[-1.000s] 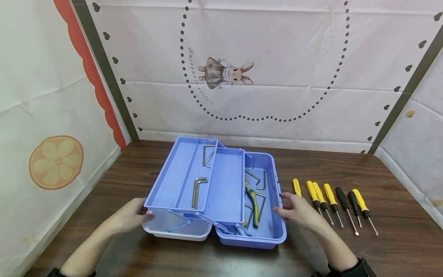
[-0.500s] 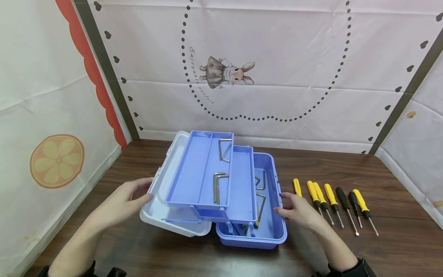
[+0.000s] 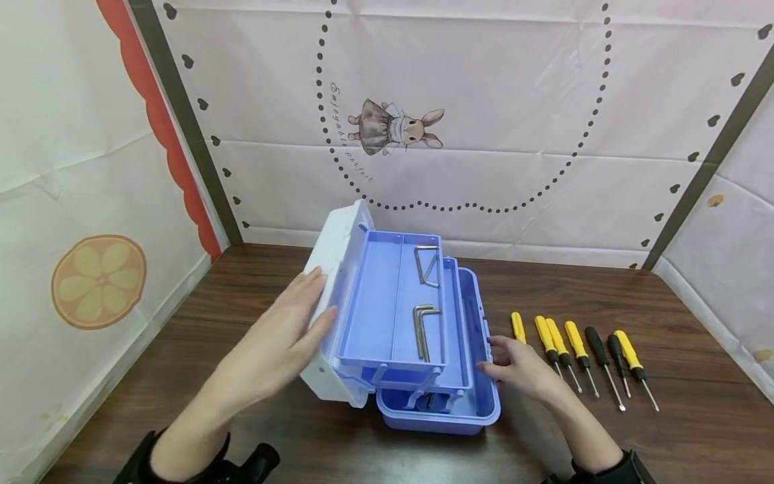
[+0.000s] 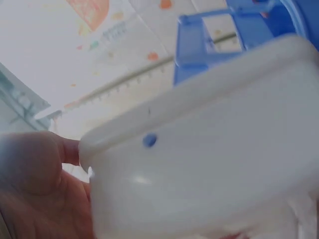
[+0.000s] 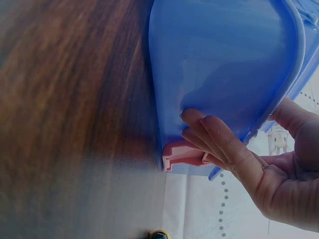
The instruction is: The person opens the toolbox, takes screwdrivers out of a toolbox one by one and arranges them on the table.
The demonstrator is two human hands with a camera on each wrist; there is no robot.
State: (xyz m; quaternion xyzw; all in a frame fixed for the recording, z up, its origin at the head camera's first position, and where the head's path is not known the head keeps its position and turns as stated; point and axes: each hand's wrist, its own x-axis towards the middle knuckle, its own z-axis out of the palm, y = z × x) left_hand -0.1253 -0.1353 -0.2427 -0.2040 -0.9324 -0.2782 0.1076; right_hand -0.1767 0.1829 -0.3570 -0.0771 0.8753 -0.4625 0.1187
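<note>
The blue toolbox [image 3: 444,420] stands on the table, its white lid [image 3: 329,262] tilted up on the left side. With fingers straight, my left hand [image 3: 275,343] presses the lid's outer face; the left wrist view shows the same lid [image 4: 209,149] beside the palm. My right hand [image 3: 520,366] grips the toolbox's right wall, thumb over the rim and fingers outside it, near a pink latch [image 5: 184,153] in the right wrist view. Two linked trays stand raised over the base. Several hex keys [image 3: 423,329] lie in the upper tray [image 3: 377,296]; the lower tray [image 3: 458,323] hides most of the base.
Several screwdrivers [image 3: 577,339] with yellow or black handles lie in a row on the wooden table [image 3: 580,444], right of the toolbox. A printed white cloth [image 3: 496,121] hangs behind and along the sides.
My left hand has swung the lid up and rightward, its fingers now against the outer face. The trays have shifted right over the base, covering the pliers. My right hand has stayed put.
</note>
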